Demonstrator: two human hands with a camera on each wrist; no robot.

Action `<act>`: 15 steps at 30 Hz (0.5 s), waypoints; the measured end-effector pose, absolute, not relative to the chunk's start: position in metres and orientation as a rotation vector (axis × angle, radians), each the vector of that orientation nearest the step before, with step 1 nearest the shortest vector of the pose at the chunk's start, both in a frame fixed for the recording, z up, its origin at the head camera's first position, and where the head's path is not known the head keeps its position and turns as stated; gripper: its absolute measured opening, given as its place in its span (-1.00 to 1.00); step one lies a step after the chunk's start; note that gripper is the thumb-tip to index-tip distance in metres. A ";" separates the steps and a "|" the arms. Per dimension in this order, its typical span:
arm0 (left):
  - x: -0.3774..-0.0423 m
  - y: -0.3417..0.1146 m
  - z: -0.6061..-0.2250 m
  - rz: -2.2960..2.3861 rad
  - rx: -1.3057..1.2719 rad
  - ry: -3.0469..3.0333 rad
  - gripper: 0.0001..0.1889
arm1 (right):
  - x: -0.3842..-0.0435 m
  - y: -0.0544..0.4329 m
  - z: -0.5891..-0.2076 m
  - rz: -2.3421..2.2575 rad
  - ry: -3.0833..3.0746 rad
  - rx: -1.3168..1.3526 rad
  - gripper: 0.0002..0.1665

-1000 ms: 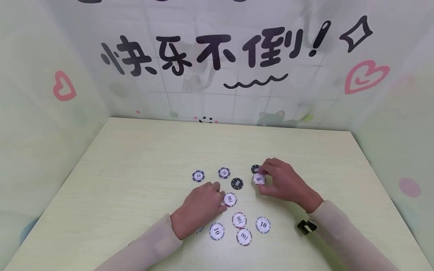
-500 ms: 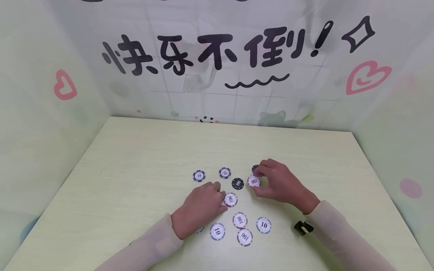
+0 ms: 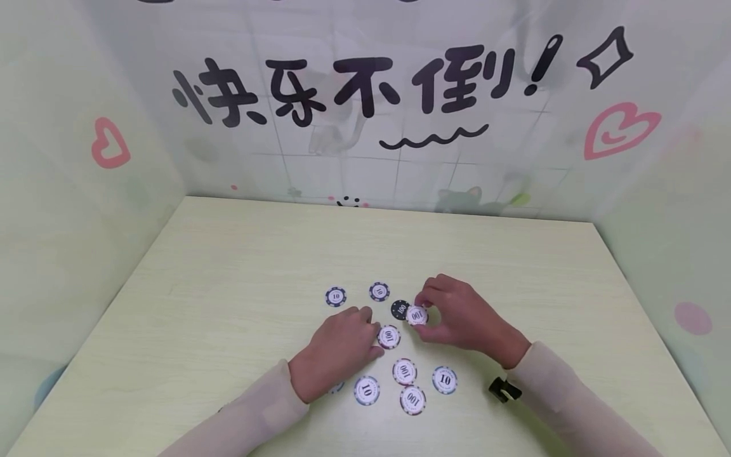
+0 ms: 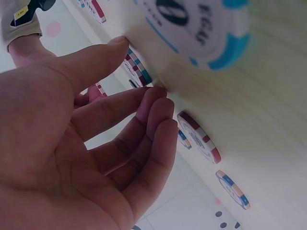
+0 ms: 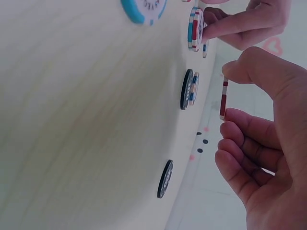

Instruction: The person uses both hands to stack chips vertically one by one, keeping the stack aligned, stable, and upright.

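Note:
My right hand [image 3: 465,314] pinches a red-and-white 100 poker chip [image 3: 417,315] between thumb and fingertips. That chip is held above the table, seen edge-on in the right wrist view, and overlaps a black 100 chip [image 3: 400,310] in the head view. My left hand [image 3: 337,349] has thumb and index finger at opposite sides of a small stack of chips [image 3: 389,337]. A red-and-white 100 chip tops the stack, over a blue-and-white one [image 5: 191,29]. The left hand's other fingers curl loosely beneath the index finger in the left wrist view.
Two dark blue 10 chips [image 3: 335,296] lie behind the left hand. Nearer me are red-and-white 100 chips [image 3: 404,372] and light blue 10 chips [image 3: 445,380], one partly hidden by the left wrist. Printed fabric walls [image 3: 365,171] enclose the table [image 3: 257,254].
My right hand has carried its chip leftward and slightly nearer me, up to the black chip. Another black chip behind it is now hidden by the hand. The left hand stays put.

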State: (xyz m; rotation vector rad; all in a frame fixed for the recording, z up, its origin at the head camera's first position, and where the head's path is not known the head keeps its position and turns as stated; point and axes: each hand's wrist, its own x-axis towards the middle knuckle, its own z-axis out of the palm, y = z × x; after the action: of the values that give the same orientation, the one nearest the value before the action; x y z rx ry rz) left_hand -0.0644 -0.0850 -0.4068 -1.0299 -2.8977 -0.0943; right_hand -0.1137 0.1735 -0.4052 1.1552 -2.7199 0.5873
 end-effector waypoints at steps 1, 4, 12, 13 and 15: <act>-0.064 -0.085 -0.407 -0.093 -1.029 -2.898 -0.66 | -0.113 0.172 -0.405 0.584 -2.717 1.164 -0.68; -0.064 -0.085 -0.406 -0.083 -1.027 -2.907 -0.65 | -0.112 0.169 -0.405 0.577 -2.707 1.192 -0.68; -0.064 -0.084 -0.404 -0.054 -1.024 -2.936 -0.64 | -0.110 0.161 -0.409 0.574 -2.656 1.262 -0.64; -0.063 -0.084 -0.405 -0.053 -1.023 -2.936 -0.64 | -0.110 0.160 -0.410 0.575 -2.652 1.271 -0.64; -0.063 -0.084 -0.405 -0.051 -1.022 -2.934 -0.64 | -0.110 0.158 -0.410 0.575 -2.648 1.292 -0.66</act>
State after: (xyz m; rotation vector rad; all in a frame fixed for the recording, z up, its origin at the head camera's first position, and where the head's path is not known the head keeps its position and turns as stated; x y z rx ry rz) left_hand -0.0634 -0.0842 -0.4049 -1.0216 -2.9342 -0.0513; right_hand -0.1099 0.1576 -0.4102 1.2919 -2.6478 0.5752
